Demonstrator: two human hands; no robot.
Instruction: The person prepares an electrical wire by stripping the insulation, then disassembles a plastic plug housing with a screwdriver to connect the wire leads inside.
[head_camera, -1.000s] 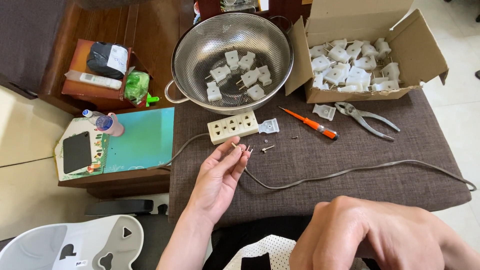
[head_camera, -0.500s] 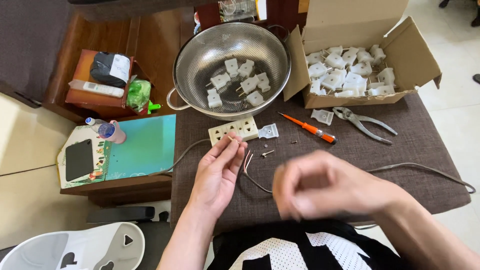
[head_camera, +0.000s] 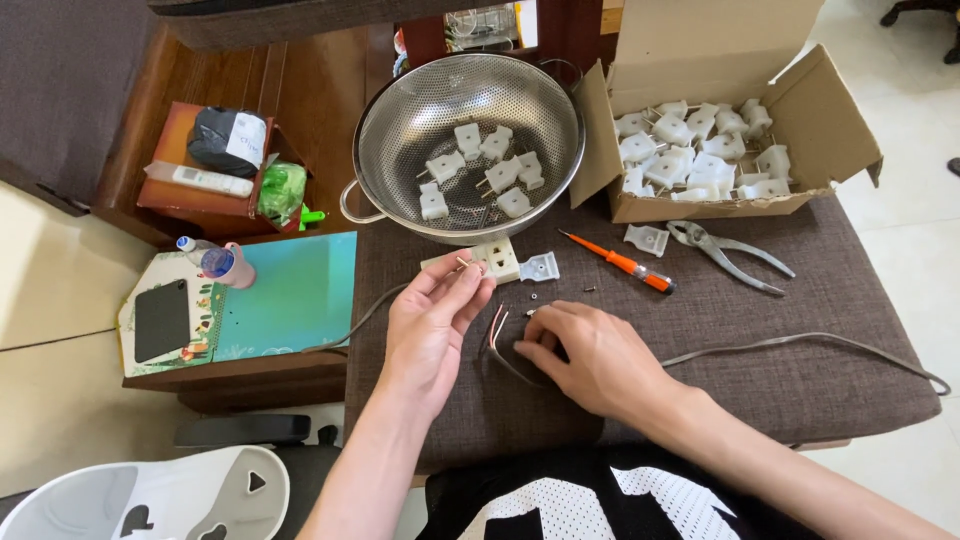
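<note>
Roughly mid-assembly, judging by the layout: the brown fabric-covered counter (head_camera: 800, 390) carries everything, w/ a flat grey two-core cable (head_camera: 800, 342) running from its right edge to near centre, where the stripped red and white ends (head_camera: 497, 322) stick up. Right hand (head_camera: 600, 360) lies on that cable just behind the ends, fingers curled down onto it, pinning it to the counter. Left hand (head_camera: 432, 325) is raised just left of the ends, thumb and fingertips pinched together on a small metal part, prob. a screw or pin (head_camera: 463, 264); too small to say which. Just beyond it sits the white multi-socket block (head_camera: 497, 259), touching a translucent plug cover (head_camera: 540, 266).

Next move, as I read it: bring the bare ends to the fitting's terminals and fix them w/ the small hardware. Calls for fine fingertip control, and the orange-handled screwdriver (head_camera: 625, 266) within reach on the right.

Counts, big to small:
- 1 open cardboard box (head_camera: 845, 135), far right, approx. 15 white plug bodies inside (heaped, not exact)
- 1 steel mesh colander (head_camera: 400, 120), far centre, 6 plug bodies
- 1 pair grey pliers (head_camera: 725, 250)
- 1 screwdriver
- 1 loose plug half (head_camera: 646, 239) near the box
- approx. 3 tiny loose screws (head_camera: 535, 297) by the socket block
</note>
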